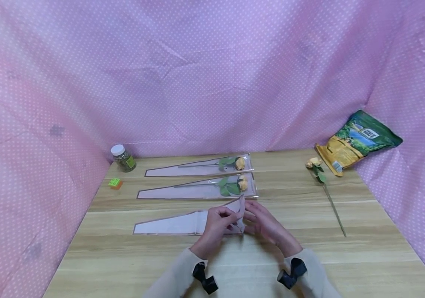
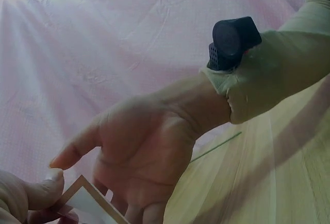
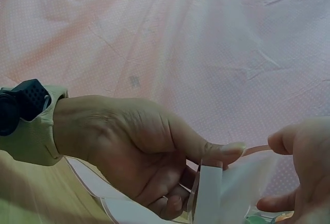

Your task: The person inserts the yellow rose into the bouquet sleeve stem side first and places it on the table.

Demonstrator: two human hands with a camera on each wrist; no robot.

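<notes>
A flat tapered flower sleeve [image 1: 171,225] with a dark border lies nearest me in the head view, its wide end lifted off the table. My left hand [image 1: 218,223] pinches that raised end between thumb and curled fingers. The right hand [image 1: 266,225] is at the mouth of the sleeve, its thumb apart from the fingers and a fingertip touching the rim in the right wrist view. Farther back lie a middle sleeve [image 1: 194,193] and a rear sleeve [image 1: 171,171], each with a yellow rose inside. A loose rose [image 1: 321,178] lies on the right.
A white-lidded jar [image 1: 124,159] stands at the back left, with a small green and orange block [image 1: 115,183] in front of it. At the back right, a green and yellow bag [image 1: 357,140] leans on the pink dotted cloth [image 1: 212,82] around the wooden table [image 1: 104,265].
</notes>
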